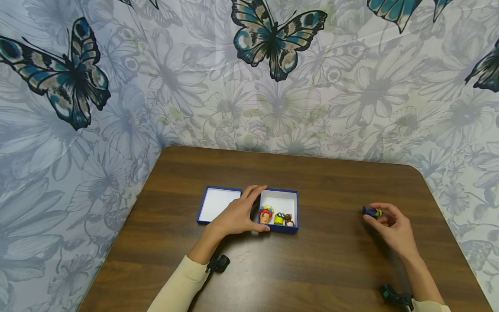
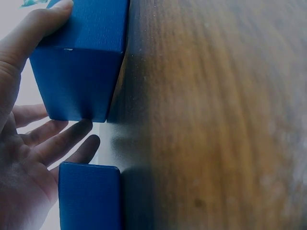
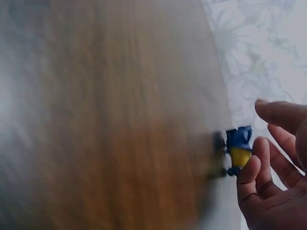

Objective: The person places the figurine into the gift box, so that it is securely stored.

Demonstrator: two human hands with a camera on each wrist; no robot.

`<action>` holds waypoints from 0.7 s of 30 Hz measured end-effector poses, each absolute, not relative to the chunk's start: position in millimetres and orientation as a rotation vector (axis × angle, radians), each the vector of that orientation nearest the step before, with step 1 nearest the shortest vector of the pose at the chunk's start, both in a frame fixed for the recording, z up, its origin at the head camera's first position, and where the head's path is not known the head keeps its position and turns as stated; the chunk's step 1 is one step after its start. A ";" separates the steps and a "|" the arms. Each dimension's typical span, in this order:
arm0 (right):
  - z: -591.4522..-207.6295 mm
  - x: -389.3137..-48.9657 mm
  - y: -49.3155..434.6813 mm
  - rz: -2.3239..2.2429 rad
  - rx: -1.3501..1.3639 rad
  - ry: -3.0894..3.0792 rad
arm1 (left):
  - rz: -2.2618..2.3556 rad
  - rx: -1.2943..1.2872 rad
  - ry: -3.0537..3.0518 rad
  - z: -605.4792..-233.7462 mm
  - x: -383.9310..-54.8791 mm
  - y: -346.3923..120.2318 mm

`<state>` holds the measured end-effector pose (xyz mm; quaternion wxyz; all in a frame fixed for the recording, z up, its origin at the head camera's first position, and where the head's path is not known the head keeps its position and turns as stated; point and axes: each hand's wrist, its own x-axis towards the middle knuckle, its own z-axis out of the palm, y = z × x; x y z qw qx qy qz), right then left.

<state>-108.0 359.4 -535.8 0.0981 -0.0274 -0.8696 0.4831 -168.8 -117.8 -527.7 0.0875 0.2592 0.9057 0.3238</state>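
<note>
My left hand (image 1: 238,216) spans the left end of a blue box (image 1: 278,230) with a white inside, its thumb on the near wall and its fingers at the far side. Three small toy figures stand in this box: one with a red-and-yellow top (image 1: 266,214), a green-and-yellow one (image 1: 279,218) and a brown one (image 1: 289,220). On the right, my right hand (image 1: 393,227) is around a small blue-and-yellow toy figure (image 3: 240,143) at the tabletop. The right wrist view has its fingertips at the yellow part and the thumb apart from it.
A blue-rimmed, white-lined lid (image 1: 220,203) lies left of the box, partly behind my left hand. Both sit on a brown wooden table (image 1: 327,260) with rounded far corners. Behind the table hangs a butterfly-and-flower patterned cloth (image 1: 351,108).
</note>
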 end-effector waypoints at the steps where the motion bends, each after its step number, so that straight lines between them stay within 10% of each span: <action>1: -535.4 -108.1 362.3 1.427 -0.089 -2.580 | 0.963 0.771 2.695 -527.4 -168.6 -117.9; 21: -538.5 -119.6 397.2 1.378 -0.015 -2.867 | 0.963 0.782 2.701 -527.1 -168.1 -118.6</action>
